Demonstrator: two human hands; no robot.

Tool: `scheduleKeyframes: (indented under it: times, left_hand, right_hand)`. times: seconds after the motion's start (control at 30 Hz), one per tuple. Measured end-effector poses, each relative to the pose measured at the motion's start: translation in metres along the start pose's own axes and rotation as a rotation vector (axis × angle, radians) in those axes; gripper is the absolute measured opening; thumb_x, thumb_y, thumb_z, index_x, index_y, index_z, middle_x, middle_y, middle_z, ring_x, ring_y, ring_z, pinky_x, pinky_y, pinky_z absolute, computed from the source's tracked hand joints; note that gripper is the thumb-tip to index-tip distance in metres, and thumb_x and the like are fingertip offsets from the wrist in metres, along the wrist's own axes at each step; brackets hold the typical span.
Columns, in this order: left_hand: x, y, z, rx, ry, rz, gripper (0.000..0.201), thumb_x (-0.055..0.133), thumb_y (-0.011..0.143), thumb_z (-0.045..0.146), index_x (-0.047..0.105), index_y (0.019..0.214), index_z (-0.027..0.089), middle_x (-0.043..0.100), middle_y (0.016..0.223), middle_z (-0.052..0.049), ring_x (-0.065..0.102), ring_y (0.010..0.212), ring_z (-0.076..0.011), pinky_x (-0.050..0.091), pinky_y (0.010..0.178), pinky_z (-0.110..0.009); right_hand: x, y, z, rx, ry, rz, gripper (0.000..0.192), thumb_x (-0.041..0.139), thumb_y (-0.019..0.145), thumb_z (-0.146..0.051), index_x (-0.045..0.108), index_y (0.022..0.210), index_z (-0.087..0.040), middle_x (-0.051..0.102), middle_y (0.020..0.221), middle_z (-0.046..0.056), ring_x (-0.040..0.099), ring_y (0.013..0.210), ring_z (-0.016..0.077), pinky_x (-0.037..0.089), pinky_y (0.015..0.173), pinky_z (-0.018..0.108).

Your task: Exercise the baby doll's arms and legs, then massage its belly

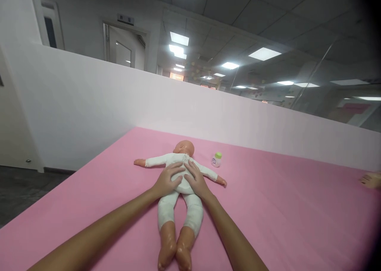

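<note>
Pink desk (268, 207) is carrying a doll (178, 183); left hand (168, 180) and right hand (196, 179) are lying flat, ungripping, on its torso. Heavy pressing could be sliding it toward the bottle (217, 159).

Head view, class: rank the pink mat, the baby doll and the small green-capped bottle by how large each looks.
1. Pink mat, filling most of the lower picture.
2. Baby doll, lying under both hands.
3. Green-capped bottle, smallest, though it stands farther from the camera.
</note>
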State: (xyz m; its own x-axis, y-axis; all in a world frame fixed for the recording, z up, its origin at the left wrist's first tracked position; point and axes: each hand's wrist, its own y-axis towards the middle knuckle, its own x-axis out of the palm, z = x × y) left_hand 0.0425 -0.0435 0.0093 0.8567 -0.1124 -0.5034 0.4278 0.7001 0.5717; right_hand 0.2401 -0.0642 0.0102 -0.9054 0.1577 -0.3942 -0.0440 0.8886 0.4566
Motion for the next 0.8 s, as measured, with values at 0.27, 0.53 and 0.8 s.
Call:
scheduleKeyframes:
  times: [0.27, 0.53, 0.8]
  left_hand:
    - [0.003, 0.004, -0.015, 0.095, 0.068, -0.007, 0.042, 0.057, 0.095, 0.036, 0.069, 0.135, 0.029, 0.060, 0.149, -0.002, 0.041, 0.149, -0.0325, 0.027, 0.127, -0.057]
    - [-0.001, 0.008, -0.006, 0.045, -0.117, 0.061, 0.037, 0.045, 0.102, 0.032, 0.080, 0.107, 0.023, 0.074, 0.118, -0.007, 0.064, 0.118, -0.0269, 0.045, 0.113, -0.048]
    - [0.008, 0.002, -0.009, 0.115, 0.012, 0.148, 0.038, 0.051, 0.093, 0.014, 0.077, 0.118, 0.024, 0.061, 0.138, -0.009, 0.055, 0.133, -0.0264, 0.041, 0.120, -0.049]
  right_hand:
    - [0.002, -0.006, 0.021, 0.024, -0.057, -0.078, 0.061, 0.065, 0.090, -0.052, 0.056, 0.148, -0.034, 0.034, 0.168, -0.001, 0.020, 0.160, 0.0284, 0.017, 0.128, 0.047]
    - [-0.004, -0.012, 0.030, -0.069, -0.093, -0.073, 0.050, 0.056, 0.098, -0.044, 0.057, 0.146, -0.031, 0.047, 0.158, 0.006, 0.037, 0.150, 0.0294, 0.025, 0.126, 0.048]
    - [-0.011, -0.017, 0.031, -0.232, -0.180, 0.133, 0.018, 0.064, 0.094, -0.036, 0.074, 0.105, -0.026, 0.069, 0.101, 0.007, 0.063, 0.103, 0.0290, 0.050, 0.098, 0.051]
